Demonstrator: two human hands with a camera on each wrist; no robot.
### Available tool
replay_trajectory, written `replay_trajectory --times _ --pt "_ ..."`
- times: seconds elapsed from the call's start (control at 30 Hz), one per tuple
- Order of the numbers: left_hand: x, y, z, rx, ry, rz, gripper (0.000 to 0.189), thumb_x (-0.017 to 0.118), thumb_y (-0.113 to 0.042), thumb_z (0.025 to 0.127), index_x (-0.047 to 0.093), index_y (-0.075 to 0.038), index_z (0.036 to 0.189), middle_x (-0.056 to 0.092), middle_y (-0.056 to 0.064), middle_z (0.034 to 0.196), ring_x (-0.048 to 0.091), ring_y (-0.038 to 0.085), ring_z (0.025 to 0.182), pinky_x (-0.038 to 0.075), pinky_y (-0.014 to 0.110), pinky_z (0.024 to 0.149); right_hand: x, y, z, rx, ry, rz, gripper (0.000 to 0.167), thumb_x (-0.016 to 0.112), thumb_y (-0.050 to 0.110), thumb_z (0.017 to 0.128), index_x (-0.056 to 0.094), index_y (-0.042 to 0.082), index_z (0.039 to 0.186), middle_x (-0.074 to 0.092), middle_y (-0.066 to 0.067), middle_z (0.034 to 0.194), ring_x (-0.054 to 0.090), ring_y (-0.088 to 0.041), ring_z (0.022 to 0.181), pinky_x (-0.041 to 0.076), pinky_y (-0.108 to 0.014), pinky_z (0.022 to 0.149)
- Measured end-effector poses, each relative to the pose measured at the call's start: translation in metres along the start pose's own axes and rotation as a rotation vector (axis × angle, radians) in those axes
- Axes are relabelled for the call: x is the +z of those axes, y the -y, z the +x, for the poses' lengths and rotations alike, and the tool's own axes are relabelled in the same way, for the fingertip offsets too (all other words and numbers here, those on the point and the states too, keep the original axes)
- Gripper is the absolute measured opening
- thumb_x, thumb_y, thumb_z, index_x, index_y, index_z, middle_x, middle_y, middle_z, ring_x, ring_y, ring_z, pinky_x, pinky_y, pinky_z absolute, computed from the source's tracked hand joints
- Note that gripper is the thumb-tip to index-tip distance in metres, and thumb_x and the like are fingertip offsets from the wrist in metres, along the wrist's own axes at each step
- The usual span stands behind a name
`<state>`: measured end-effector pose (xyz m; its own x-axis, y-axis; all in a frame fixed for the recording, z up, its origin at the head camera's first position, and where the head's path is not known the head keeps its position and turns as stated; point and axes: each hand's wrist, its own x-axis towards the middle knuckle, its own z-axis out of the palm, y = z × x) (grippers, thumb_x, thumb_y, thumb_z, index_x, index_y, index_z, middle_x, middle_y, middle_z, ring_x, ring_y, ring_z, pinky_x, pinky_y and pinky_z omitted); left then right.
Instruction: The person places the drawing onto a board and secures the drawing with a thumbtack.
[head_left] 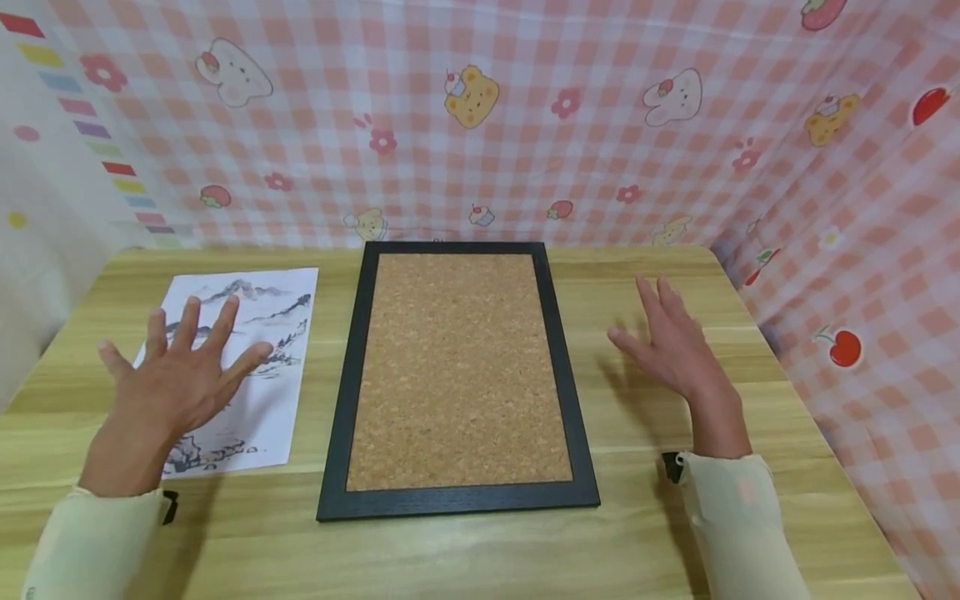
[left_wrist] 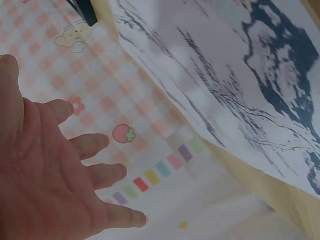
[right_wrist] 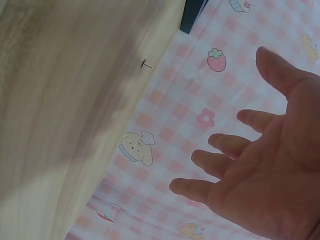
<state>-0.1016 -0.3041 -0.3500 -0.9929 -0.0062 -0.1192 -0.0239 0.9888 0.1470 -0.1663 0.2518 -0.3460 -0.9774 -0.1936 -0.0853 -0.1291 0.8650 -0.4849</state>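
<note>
My left hand [head_left: 176, 379] is held over a sheet of paper [head_left: 258, 425] printed with an ink landscape of mountains and trees, its fingers spread and holding nothing. The left wrist view shows the palm with the paper [left_wrist: 165, 60] beyond the fingertips. To the right of the paper lies a cork board [head_left: 461, 367] in a black frame, flat on the table. Past the board's right side, my right hand [head_left: 675, 350] hovers with straight fingers and an empty palm. A small pin [right_wrist: 144, 64] with a dark head lies on the table in the right wrist view.
The wood-grain table [head_left: 465, 554] carries the board and paper. A pink checked cloth [head_left: 420, 167] with cartoon animals and fruit hangs behind the table and along its right side. Paler cloth [head_left: 52, 217] hangs at the left. Dark straps show at both sleeve cuffs.
</note>
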Motion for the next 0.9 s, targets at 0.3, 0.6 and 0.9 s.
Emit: replay_trajectory --times 0.3,0.6,0.9 --pt "0.0 0.013 0.006 -0.029 0.102 -0.014 0.092 0.02 -0.077 0.097 -0.009 -0.018 0.162 -0.005 0.035 0.161 -0.007 0.07 0.137 -0.015 0.09 0.089 0.001 -0.003 0.005 0.039 0.028 -0.02 0.097 0.056 0.056 0.099 -0.001 0.01 0.163 -0.013 -0.027 0.165 -0.011 -0.052 0.149 -0.005 -0.076 0.111" --pt "-0.002 0.027 0.005 -0.067 0.164 -0.023 0.096 0.02 -0.079 0.096 -0.016 -0.018 0.16 -0.008 0.039 0.158 -0.008 0.074 0.133 -0.012 0.092 0.087 0.006 -0.007 0.004 0.045 0.038 0.006 0.101 0.058 0.058 0.098 -0.002 0.009 0.163 -0.015 -0.028 0.164 -0.013 -0.052 0.148 -0.003 -0.076 0.112" --pt "-0.002 0.045 0.004 -0.105 0.205 -0.078 0.098 0.023 -0.08 0.095 -0.024 -0.019 0.156 -0.017 0.041 0.154 -0.014 0.078 0.126 -0.014 0.092 0.083 0.009 -0.009 0.005 0.039 0.036 0.013 0.101 0.058 0.057 0.098 -0.003 0.009 0.163 -0.013 -0.028 0.164 -0.011 -0.051 0.149 0.001 -0.075 0.113"
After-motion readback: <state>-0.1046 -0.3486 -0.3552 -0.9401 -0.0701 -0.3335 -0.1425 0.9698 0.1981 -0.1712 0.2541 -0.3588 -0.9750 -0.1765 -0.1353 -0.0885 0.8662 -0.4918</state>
